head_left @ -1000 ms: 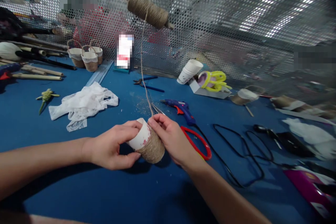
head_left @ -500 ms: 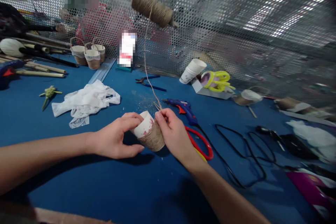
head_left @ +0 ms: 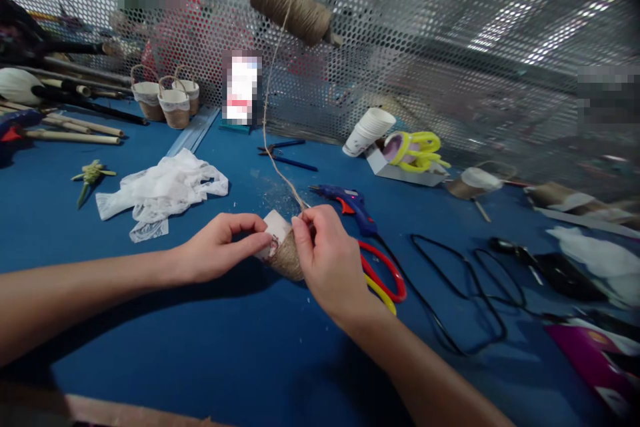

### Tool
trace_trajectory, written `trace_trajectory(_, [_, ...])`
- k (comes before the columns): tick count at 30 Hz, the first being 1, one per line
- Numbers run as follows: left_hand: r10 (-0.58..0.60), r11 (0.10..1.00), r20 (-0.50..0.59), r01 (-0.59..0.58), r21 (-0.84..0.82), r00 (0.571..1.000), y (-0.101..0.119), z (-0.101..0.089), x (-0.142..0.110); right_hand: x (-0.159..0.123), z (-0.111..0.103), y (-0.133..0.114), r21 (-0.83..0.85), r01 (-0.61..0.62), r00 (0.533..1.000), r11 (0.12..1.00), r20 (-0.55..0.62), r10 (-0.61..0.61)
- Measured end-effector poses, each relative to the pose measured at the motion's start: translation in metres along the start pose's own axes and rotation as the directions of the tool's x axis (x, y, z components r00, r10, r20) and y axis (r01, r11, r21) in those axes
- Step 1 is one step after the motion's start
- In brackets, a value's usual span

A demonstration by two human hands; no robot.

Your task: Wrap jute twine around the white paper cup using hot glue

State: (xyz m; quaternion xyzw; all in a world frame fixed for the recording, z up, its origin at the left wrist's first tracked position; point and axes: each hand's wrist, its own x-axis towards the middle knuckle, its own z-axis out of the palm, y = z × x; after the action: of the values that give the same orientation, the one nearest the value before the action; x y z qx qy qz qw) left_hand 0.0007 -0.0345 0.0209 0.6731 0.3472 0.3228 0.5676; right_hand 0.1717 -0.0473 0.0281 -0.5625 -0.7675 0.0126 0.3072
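Note:
A paper cup (head_left: 289,257) lies tilted above the table, its lower part wrapped in brown twine and its white rim end bare with a small red pattern. My left hand (head_left: 225,243) pinches the cup at the rim, thumb on the outer wall and fingers at the opening. At the wrapped end, my right hand (head_left: 325,253) is closed on the twine (head_left: 283,179) and presses against the cup, hiding part of it. The strand runs up from my right fingers to a twine spool (head_left: 290,5) on a rod.
A blue glue gun (head_left: 350,203) lies just beyond my right hand, beside red-handled scissors (head_left: 387,270). Pliers (head_left: 287,155) and crumpled white lace (head_left: 165,187) lie farther back. Stacked paper cups (head_left: 369,131) and small handled baskets (head_left: 175,107) stand near the mesh wall.
My left thumb has closed onto the cup's wall, and the cup has turned and shifted slightly left. The twine now hangs in a slacker curve. My right hand stays at the wrapped end.

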Motion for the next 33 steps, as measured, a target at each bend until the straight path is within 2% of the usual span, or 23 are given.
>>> trace_trajectory(6, [0.019, 0.995, -0.005, -0.018, 0.094, 1.0, 0.001, -0.002, 0.0, 0.002, -0.004, 0.0, 0.077, 0.028, 1.0, 0.997, 0.005, -0.028])
trace_trajectory(10, [0.055, 0.985, 0.012, -0.056, 0.164, 0.998, 0.0, -0.002, -0.001, 0.002, -0.002, 0.0, 0.146, -0.019, 0.999, 0.989, 0.047, 0.012])
trace_trajectory(16, [0.12, 0.96, 0.032, -0.124, 0.251, 0.992, -0.002, -0.003, -0.002, 0.0, 0.002, 0.0, 0.1, -0.039, 0.995, 0.994, 0.095, 0.03])
trace_trajectory(21, [0.131, 0.957, 0.032, -0.135, 0.256, 0.991, -0.002, -0.002, -0.002, -0.001, 0.003, 0.0, 0.087, -0.103, 0.982, 0.991, 0.165, 0.088])
trace_trajectory(24, [0.115, 0.959, 0.024, -0.117, 0.257, 0.993, 0.0, -0.003, -0.001, 0.0, 0.002, 0.0, 0.152, -0.146, 0.979, 0.978, 0.168, 0.12])
trace_trajectory(28, [0.097, 0.953, -0.081, -0.069, 0.294, 0.992, 0.004, -0.009, 0.004, 0.004, 0.001, 0.006, 0.284, -0.239, 0.964, 0.928, 0.188, 0.191])
trace_trajectory(31, [0.097, 0.957, -0.206, -0.035, 0.289, 0.974, 0.003, -0.017, 0.01, 0.006, 0.003, 0.013, 0.348, -0.303, 0.945, 0.887, 0.227, 0.234])
trace_trajectory(33, [0.074, 0.962, -0.25, -0.003, 0.274, 0.965, 0.001, -0.022, 0.014, 0.007, 0.007, 0.017, 0.392, -0.35, 0.93, 0.851, 0.257, 0.264])
